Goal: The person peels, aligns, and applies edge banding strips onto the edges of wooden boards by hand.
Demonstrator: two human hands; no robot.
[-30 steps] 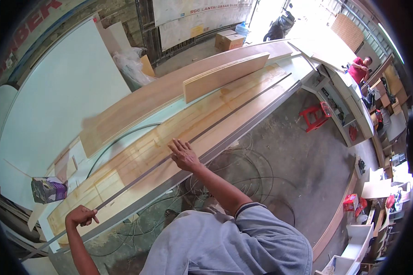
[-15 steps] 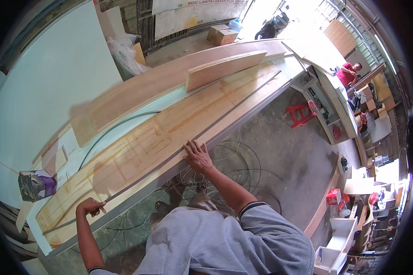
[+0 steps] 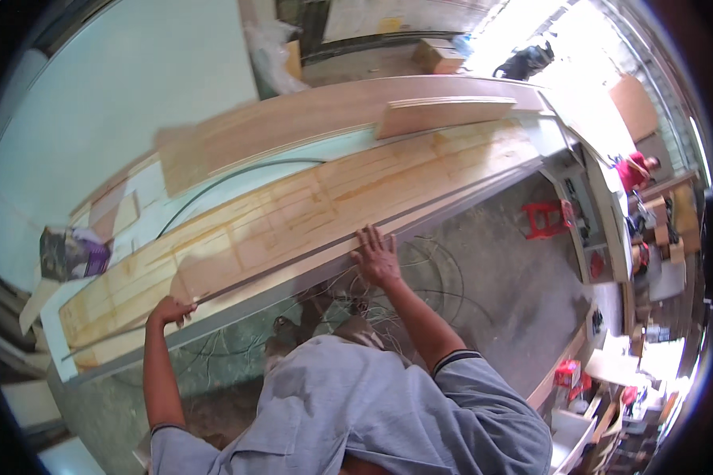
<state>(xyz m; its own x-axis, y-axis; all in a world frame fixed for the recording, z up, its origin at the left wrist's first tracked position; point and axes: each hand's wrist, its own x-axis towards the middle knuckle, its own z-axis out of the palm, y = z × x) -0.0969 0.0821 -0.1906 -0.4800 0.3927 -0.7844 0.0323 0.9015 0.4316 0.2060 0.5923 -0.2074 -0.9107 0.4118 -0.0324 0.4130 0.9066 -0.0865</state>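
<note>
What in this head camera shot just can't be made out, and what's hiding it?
In the head view:
Left hand: its own back and curled fingers hide how it meets the dark strip.
Right hand: its back covers the palm.
Dark-and-purple box: the surface print is blurred.
Motorcycle: details lost in shadow against glare.
Co-worker in red: too small to tell what the hands do.

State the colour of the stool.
The stool is red, best seen in the head view.
</note>
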